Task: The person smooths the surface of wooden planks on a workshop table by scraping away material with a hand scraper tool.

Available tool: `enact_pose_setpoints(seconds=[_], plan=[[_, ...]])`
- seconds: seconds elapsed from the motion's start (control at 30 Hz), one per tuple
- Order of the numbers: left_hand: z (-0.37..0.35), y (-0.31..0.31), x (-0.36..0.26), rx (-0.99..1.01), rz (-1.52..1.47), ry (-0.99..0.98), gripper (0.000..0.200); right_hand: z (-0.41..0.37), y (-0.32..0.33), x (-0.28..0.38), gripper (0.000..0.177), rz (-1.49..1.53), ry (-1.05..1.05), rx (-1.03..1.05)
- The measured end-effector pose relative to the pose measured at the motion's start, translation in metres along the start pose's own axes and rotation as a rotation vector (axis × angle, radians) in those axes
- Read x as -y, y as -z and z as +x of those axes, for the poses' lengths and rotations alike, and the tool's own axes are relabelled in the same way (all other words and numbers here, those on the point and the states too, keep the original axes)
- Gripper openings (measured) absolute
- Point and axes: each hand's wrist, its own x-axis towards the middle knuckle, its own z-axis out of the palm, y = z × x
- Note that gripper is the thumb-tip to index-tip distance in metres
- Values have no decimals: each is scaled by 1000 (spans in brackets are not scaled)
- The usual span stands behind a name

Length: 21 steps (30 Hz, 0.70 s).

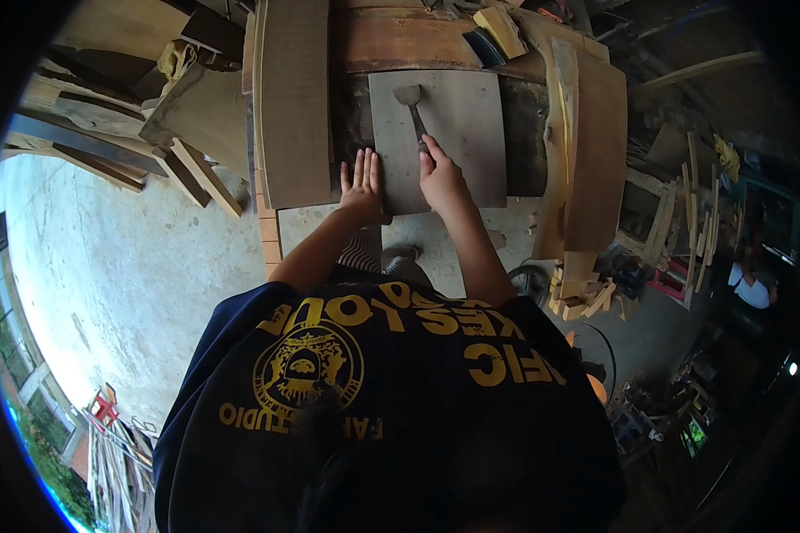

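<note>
A pale grey-brown wooden panel [462, 133] lies across the dark workbench [524, 133] in front of me. My right hand [443, 178] is closed around the dark handle of a putty knife [407, 95], whose broad blade rests over the upper left part of the panel. My left hand [362, 185] lies with outstretched fingers at the panel's lower left edge, holding nothing.
Stacked thin boards [295, 107] stand along the bench's left side, and a curved board [596, 147] is at the right. A yellowish block [500, 33] sits at the back. Offcuts [587, 293] lie on the floor. Another person [751, 289] is far right.
</note>
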Motion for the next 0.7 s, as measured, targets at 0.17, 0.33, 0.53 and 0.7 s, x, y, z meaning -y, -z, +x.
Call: enact_pose_setpoints(seconds=[0.17,0.33,0.53,0.7], plan=[[6,-16,6,-42,28,-9,149,33,-8,11,42,51,-36,-4],[6,-13,4,-19,61,-12,151,34,-19,6,43,102,-7,-37],[6,-4,1,31,48,24,142,23,-34,-4,44,68,28,-83],[11,-13,11,-20,32,-22,147,-38,-48,-45,43,53,199,-112]])
